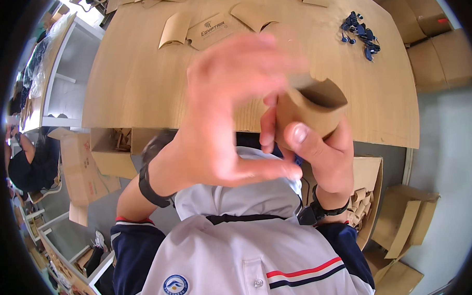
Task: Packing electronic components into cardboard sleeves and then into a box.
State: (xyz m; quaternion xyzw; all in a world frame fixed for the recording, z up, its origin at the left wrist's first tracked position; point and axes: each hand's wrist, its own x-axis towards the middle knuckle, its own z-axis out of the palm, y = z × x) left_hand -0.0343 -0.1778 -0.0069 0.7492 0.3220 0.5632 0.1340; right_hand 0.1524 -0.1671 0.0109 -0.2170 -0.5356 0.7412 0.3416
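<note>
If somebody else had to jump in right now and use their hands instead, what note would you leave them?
Right hand: holds a small brown cardboard sleeve, thumb on its front, open end up.
Left hand: open, fingers spread, blurred, raised just beside the sleeve; holds nothing I can see.
Wooden table: more flat cardboard pieces at the far edge, a pile of small dark blue items far right.
Open cartons with cardboard pieces sit below the table edge on both sides.
Done: one sleeve is opened into shape.
Left: the flat pieces on the table are not yet shaped.
</note>
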